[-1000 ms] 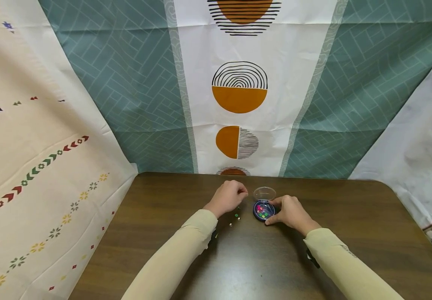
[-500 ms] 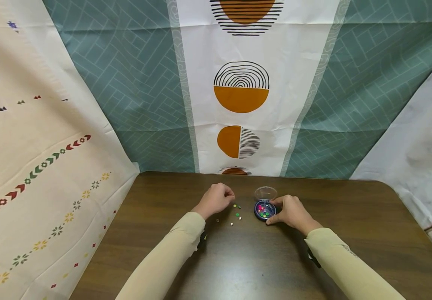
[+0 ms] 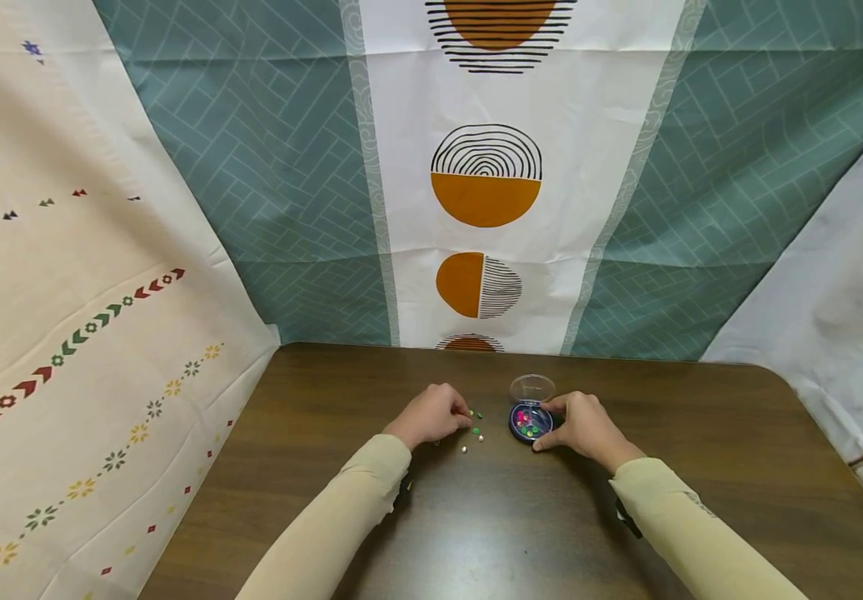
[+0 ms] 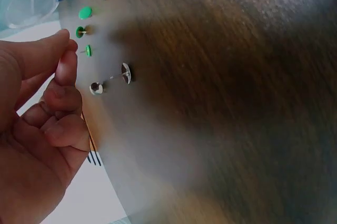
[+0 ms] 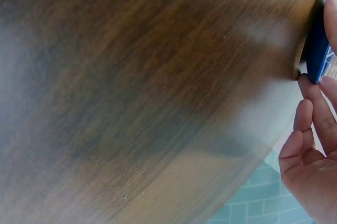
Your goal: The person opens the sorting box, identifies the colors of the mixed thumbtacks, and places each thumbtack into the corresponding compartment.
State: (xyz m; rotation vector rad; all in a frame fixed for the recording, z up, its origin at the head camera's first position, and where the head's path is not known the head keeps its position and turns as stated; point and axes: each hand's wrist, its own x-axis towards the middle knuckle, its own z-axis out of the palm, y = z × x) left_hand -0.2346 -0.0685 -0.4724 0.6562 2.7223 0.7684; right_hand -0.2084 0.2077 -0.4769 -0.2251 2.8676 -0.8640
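Observation:
My right hand (image 3: 585, 427) grips the side of a small round blue case (image 3: 525, 437), thumb at its near edge and fingers at its hinge. The case's clear lid (image 3: 532, 387) stands raised; pink and green thumbtacks lie inside. In the right wrist view the blue case (image 5: 316, 45) touches the fingertips. My left hand (image 3: 431, 415) is beside loose thumbtacks on the table, thumb and index fingertips close together. In the left wrist view a green thumbtack (image 4: 88, 50) lies near the index finger; whether the fingertips pinch anything is hidden.
More loose thumbtacks lie between the hands: a green thumbtack (image 3: 476, 431) and silver thumbtacks, one silver thumbtack (image 4: 126, 73) on its side. The brown wooden table (image 3: 626, 533) ends at a patterned curtain (image 3: 484, 200) behind; a cream embroidered cloth (image 3: 102, 375) hangs at left.
My left hand moved left, away from the case, then lowered toward the green thumbtacks. The right hand keeps its hold on the case.

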